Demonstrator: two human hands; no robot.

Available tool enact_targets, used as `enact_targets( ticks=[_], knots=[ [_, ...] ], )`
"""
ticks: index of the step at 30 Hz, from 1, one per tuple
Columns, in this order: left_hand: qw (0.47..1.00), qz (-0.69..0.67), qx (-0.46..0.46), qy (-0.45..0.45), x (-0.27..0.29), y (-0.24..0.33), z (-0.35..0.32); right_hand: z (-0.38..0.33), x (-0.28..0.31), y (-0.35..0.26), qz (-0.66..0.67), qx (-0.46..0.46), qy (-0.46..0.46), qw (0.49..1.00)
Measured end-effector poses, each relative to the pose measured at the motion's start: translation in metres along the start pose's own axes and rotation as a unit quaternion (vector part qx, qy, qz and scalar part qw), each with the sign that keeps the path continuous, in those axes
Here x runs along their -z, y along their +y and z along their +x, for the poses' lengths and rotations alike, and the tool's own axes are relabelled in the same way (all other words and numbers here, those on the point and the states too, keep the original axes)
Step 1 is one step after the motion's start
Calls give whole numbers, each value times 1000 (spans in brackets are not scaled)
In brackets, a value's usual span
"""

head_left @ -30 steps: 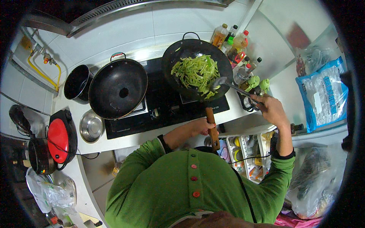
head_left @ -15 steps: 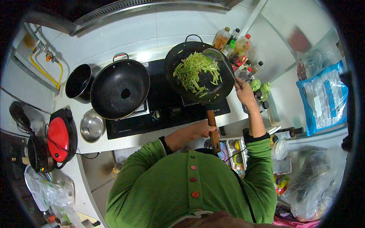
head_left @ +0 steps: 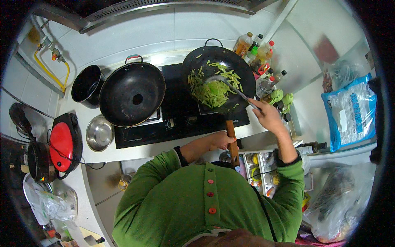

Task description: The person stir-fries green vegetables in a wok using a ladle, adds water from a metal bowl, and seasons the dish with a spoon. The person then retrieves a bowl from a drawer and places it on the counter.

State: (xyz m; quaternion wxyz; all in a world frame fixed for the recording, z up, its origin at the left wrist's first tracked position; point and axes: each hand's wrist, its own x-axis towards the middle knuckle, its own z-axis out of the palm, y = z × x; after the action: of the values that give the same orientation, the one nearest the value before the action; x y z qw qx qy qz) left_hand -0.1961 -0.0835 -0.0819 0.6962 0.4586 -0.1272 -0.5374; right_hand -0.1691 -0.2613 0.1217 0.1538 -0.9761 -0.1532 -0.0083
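Observation:
A black wok (head_left: 246,70) stands on the right side of the cooktop (head_left: 175,99). Pale green vegetable strips (head_left: 210,94) are heaped in its near part, with some scattered farther up its wall. My left hand (head_left: 219,141) is closed round the wok's wooden handle (head_left: 232,142), which points toward my body. From the right, my right hand (head_left: 269,117) grips a long-handled metal spatula (head_left: 238,92). Its head is down among the strips near the middle of the wok.
A second black wok (head_left: 135,82) sits on the cooktop's left side, beside a black pot (head_left: 87,85) and a steel bowl (head_left: 99,133). Several bottles (head_left: 263,55) crowd the right of the stove. A red electric pan (head_left: 61,146) lies far left. An open drawer (head_left: 257,173) is below.
The spatula has swung from the wok's right wall in to the middle, its handle end moving nearer to me. The strips have been pushed together toward the wok's near side. My left hand keeps its hold.

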Motion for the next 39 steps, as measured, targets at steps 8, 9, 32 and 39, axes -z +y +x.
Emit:
enact_targets(
  ticks=[8,9,32,39],
  knots=[
    [1000,4,30,-1,-5,11,-5,-23,1,-5,-55,-18,-62,996],
    [1000,-9,23,3,-6,10,-6,-9,-18,-2,-71,-34,-53,995],
    [999,33,17,24,8,5,-7,-43,17,-5,-38,-27,-30,998],
    [996,28,-9,87,31,30,-76,21,-50,9,68,-77,24,994]
  ],
)
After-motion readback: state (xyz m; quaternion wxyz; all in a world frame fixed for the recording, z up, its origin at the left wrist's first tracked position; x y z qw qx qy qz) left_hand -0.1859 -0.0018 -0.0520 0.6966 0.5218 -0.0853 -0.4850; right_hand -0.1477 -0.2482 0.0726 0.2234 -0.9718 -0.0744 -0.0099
